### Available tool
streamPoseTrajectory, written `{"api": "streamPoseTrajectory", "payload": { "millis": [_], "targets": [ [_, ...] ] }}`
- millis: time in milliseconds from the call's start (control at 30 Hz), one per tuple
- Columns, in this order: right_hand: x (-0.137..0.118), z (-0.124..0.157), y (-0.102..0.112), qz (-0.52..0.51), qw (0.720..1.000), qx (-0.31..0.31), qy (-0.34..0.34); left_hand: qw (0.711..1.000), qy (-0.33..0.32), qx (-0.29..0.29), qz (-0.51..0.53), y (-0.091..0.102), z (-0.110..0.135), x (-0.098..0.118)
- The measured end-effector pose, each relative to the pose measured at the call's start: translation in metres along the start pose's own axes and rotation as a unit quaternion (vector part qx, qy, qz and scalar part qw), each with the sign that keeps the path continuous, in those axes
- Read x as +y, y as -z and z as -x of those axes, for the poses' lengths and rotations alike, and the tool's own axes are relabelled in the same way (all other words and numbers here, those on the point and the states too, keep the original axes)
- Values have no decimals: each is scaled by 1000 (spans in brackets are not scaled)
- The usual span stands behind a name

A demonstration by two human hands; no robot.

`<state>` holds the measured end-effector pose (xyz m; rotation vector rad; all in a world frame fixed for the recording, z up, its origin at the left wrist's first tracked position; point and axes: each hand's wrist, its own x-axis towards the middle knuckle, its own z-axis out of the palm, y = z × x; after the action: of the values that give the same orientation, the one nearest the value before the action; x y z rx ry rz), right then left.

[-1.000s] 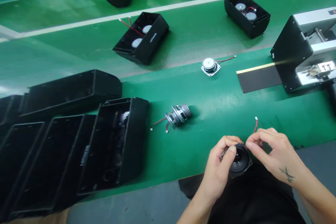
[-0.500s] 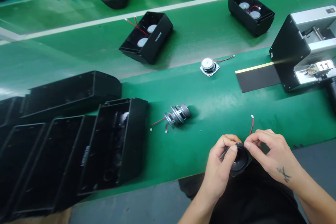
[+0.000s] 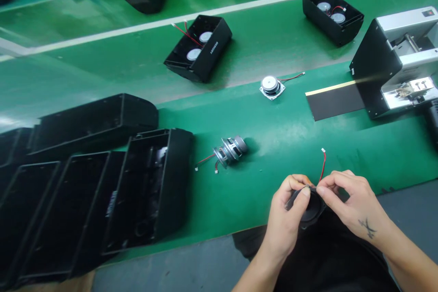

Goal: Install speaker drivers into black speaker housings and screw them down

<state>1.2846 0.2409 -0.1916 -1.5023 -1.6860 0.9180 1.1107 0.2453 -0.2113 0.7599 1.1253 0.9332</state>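
Near the front edge of the green bench, my left hand (image 3: 286,219) grips a small black speaker driver (image 3: 310,209) by its rim. My right hand (image 3: 352,200) pinches the driver's top edge, where a red wire (image 3: 322,164) with a white plug rises. A second driver (image 3: 231,148) lies on its side on the bench to the left of my hands, trailing red wires. A third driver (image 3: 271,86) rests magnet up farther back.
Several empty black speaker housings (image 3: 147,187) stand at the left. Housings with drivers fitted (image 3: 200,50) (image 3: 331,14) ride the conveyor behind. A black and silver machine (image 3: 393,68) sits at the right, with a black strip (image 3: 333,102) in front of it.
The housings on the conveyor have drifted to the right. My hands have shifted slightly left with the driver, still holding it, and the red wire leans a little more to the left.
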Motion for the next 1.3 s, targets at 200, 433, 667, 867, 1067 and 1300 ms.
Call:
{"api": "streamPoseTrajectory", "payload": {
  "millis": [200, 433, 667, 867, 1067, 1300],
  "targets": [
    [1, 1, -1, -6, 1000, 0, -8, 1000, 2, 11, 1, -1, 0, -3],
    [1, 1, 0, -3, 1000, -10, -15, 1000, 1, 22, 0, -6, -2, 1],
    [4, 5, -2, -7, 999, -28, -34, 1000, 3, 24, -4, -7, -2, 0],
    [6, 3, 1, -51, 994, -78, -54, 1000, 14, -25, -11, 0, 6, 1],
    [4, -11, 23, -26, 987, -157, 17, 976, 94, -197, -7, 17, 9, 24],
    [-6, -23, 35, 51, 958, -273, 76, 958, 60, -251, -122, 26, 10, 38]
  ]
}}
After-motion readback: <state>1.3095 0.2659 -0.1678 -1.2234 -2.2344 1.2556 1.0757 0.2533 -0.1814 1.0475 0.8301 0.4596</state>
